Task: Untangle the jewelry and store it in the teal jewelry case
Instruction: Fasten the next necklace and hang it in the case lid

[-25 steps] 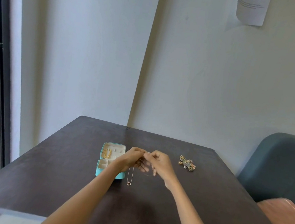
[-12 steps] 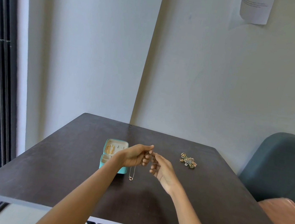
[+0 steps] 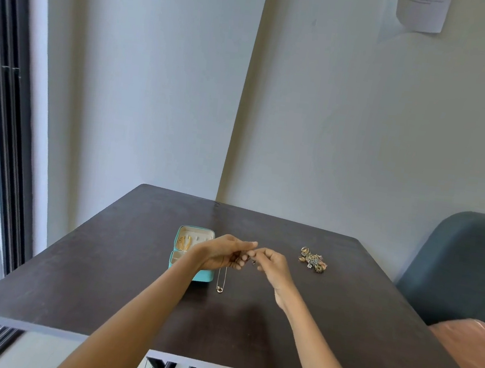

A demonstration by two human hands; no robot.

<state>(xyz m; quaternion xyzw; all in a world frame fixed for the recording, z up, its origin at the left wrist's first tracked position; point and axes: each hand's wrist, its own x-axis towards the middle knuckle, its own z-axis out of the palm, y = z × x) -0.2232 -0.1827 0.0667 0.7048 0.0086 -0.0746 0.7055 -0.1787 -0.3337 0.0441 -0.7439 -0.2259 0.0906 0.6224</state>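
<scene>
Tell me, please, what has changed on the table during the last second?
Little. The right hand drew slightly away, then returned to the left hand, which keeps holding the hanging necklace. The teal case and tangled pile stayed put.

Your two hands meet over the middle of the table [image 3: 102, 273]. Your left hand [image 3: 223, 256] is just in front of the open jewelry case [image 3: 188, 253], which sits to the left. A necklace [image 3: 221, 279] hangs down from that hand. Your right hand [image 3: 274, 265] is beside it. Far right lies a pile of tangled jewelry [image 3: 313, 259]. A chair [image 3: 463, 266] stands right of the table.
</scene>
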